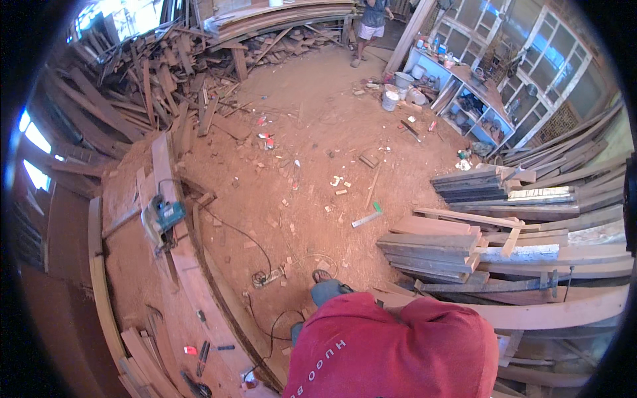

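Note:
Neither of my hands shows; my red shirt (391, 345) fills the lower middle and hides whatever they hold or touch. Below it one sandalled foot (321, 274) stands on the sawdust-covered ground. To my left runs a long workbench (206, 295) of thick planks. On its far part rests a teal power tool (170, 213), perhaps a circular saw, with a dark cord trailing to the ground. Several small dark hand tools (203, 357) lie on the near part. A try square (367, 219) with a green handle lies on the ground ahead.
Stacked timber (431, 249) rises close on my right. Offcuts (166, 79) are heaped at the far left. A power strip (267, 278) and cords lie near my foot. Buckets (390, 99) stand by a blue shelf (474, 106); another person (373, 26) is at the back.

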{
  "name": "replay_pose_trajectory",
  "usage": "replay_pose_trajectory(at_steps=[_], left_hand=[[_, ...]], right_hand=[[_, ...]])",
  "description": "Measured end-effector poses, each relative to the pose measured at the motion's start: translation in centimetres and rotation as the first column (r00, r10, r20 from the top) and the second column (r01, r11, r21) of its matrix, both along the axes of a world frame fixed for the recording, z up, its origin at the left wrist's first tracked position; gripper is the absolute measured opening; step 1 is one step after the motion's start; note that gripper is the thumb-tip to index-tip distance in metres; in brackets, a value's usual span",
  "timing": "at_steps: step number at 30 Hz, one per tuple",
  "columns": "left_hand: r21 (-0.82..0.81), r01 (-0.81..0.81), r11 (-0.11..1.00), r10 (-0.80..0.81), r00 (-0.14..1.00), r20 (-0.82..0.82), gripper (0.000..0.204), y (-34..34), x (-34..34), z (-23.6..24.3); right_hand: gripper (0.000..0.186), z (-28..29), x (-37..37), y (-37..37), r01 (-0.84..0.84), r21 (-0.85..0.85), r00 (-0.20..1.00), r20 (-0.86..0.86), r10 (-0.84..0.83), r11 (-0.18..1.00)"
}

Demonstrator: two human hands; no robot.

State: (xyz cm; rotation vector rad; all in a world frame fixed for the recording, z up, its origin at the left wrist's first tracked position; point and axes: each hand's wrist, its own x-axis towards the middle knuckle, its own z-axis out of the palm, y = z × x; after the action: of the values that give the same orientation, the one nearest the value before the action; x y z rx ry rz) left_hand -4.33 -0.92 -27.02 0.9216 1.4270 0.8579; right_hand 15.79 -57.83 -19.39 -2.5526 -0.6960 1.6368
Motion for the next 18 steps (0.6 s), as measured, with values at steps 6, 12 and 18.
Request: replay_pose_trajectory(at_steps=[6,12,18], left_hand=[[-0.269,-0.007,0.963,0.036,0.994,0.104,0.064,-4.9,13.0,2.7],[-0.413,0.304,0.858,-0.19,0.937,0.294,0.075,-12.7,26.2,7.0],[-0.446,0.631,0.635,-0.465,0.773,0.432,0.068,-18.8,38.1,13.3]], right_hand=[[0.035,-0.1,6.1,-3.4,-0.002,0.153,1.0,0.005,0.001,0.988],[0.045,4.7,14.9,-7.6,0.197,0.639,0.838,0.284,-0.466,0.743],[0.042,9.6,30.0,-11.1,0.405,0.89,-0.367,-0.053,-0.929,-0.211]])
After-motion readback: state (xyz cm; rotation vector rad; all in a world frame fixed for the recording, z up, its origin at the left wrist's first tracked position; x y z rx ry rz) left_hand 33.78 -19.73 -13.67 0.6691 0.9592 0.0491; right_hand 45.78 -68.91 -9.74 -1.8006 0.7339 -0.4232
